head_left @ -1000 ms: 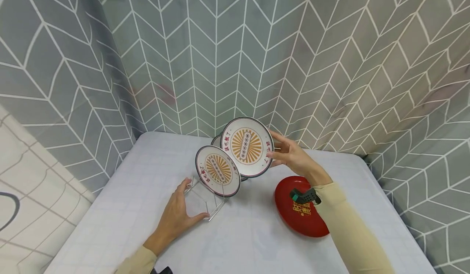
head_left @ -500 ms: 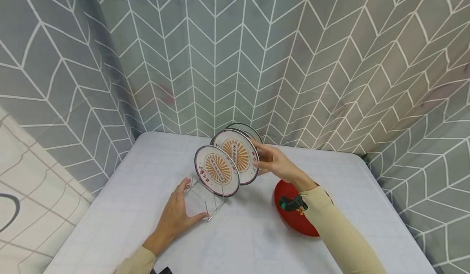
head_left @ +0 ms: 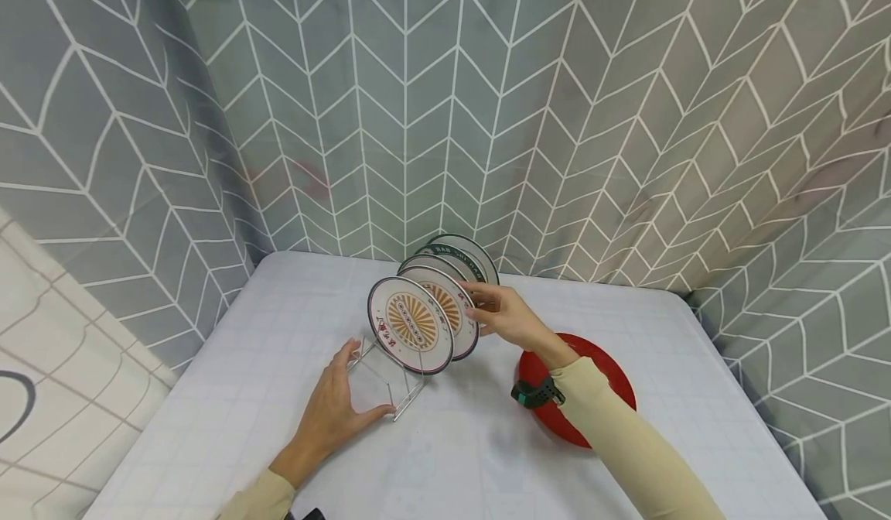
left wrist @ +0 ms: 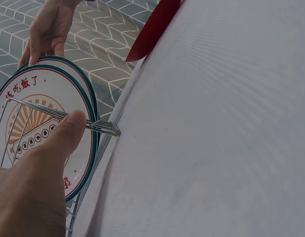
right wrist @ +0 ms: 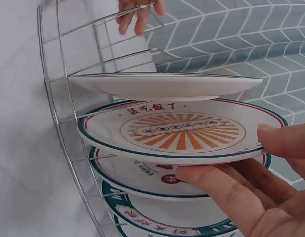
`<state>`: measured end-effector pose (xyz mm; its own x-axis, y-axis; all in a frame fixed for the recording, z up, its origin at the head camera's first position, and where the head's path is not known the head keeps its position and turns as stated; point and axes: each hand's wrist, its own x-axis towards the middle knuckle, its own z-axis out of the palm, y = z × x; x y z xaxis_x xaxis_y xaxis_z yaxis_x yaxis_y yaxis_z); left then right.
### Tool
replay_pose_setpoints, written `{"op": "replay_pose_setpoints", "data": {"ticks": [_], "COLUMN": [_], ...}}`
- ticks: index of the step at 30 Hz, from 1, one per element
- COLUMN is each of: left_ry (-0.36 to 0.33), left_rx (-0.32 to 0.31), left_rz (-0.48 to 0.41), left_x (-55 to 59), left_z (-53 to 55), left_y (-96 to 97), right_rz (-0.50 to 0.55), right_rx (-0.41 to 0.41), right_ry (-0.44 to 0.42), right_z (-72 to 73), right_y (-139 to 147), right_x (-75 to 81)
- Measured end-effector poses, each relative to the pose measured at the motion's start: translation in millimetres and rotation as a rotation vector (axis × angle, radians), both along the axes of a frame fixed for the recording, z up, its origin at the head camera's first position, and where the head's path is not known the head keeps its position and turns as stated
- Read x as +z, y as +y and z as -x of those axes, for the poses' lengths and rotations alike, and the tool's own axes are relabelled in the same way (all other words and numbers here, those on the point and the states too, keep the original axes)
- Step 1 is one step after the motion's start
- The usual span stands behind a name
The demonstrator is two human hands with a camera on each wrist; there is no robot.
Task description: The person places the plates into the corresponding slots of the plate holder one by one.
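In the head view my left hand (head_left: 327, 415) grips the near end of a wire dish rack (head_left: 409, 402), thumb on one rail and fingers on the other. The left wrist view shows its thumb pressed on the wire (left wrist: 100, 126). My right hand (head_left: 508, 315) pinches the right edge of a white plate (right wrist: 182, 131) with an orange sunburst, thumb on its face and fingers behind. That plate stands in the rack, just behind a matching front plate (head_left: 411, 325) that partly covers it. Several more plates stand behind, one with a green lettered rim (right wrist: 125, 207).
A red round dish (head_left: 612, 373) lies on the white-covered table (head_left: 487, 458) at the right, partly under my right forearm. Patterned grey curtains (head_left: 431, 118) hang close behind the table and along its sides.
My right hand has brought the plate left and down into the rack, behind the front plate. Rear plates now show more. My left hand has stayed on the rack.
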<state>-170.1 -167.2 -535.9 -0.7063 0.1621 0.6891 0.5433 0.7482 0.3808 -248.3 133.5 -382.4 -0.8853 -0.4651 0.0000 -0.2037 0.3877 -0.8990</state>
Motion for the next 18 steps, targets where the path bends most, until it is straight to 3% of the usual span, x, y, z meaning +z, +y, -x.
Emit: {"op": "replay_pose_setpoints", "data": {"ticks": [18], "left_ry": [0.005], "left_rx": [-0.006], "left_rz": [-0.001], "left_x": [0.9], "left_z": [-1.2], "left_y": [0.7], "right_rz": [0.041], "right_rx": [-0.113], "right_ry": [-0.019], "right_z": [-6.6], "right_y": [-18.4], "right_x": [-23.1]}}
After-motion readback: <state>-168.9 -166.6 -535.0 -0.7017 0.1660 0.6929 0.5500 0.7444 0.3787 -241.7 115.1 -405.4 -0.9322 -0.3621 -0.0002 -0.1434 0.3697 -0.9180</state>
